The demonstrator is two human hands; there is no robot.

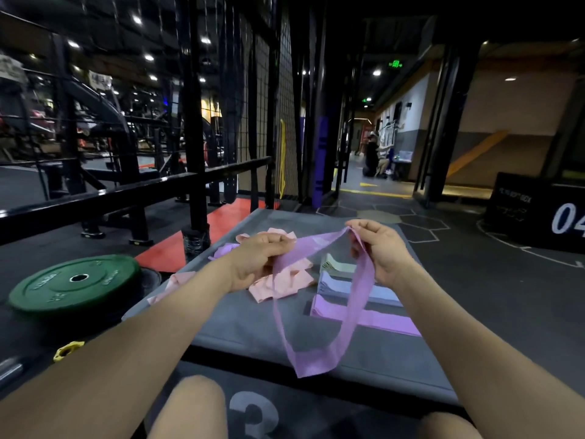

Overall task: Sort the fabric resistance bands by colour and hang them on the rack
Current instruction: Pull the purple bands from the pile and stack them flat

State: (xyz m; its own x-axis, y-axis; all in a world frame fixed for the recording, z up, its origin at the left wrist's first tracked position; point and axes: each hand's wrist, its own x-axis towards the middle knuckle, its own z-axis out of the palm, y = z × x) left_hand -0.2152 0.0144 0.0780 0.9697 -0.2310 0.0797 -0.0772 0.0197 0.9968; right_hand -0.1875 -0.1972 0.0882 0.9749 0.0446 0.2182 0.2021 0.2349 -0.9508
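Resistance bands lie spread over a grey padded table [240,324], matte and slightly grainy, which serves as the sorting surface. Largest item nearby: green bumper plate [74,282] flat on the floor to the left, rubbery, with a steel centre hole.

On the table's right side, flattened stacks appear already grouped by colour: purple stack [380,318] nearest, pale blue stack [354,288] behind it, pale green stack [340,264] furthest. Loose pink bands [281,285] sit crumpled mid-table, probably unsorted.

One purple band [319,359] is held up over the table. Left hand [258,259] pinches one part, right hand [384,251] pinches the top; the loop droops between and below them, limp, thin, woven-looking, faintly translucent. Judgement: it is being opened out to flatten before joining the purple stack.

Black wire grid rack [269,122] stands beyond the table; a yellow band [281,160] hangs there.
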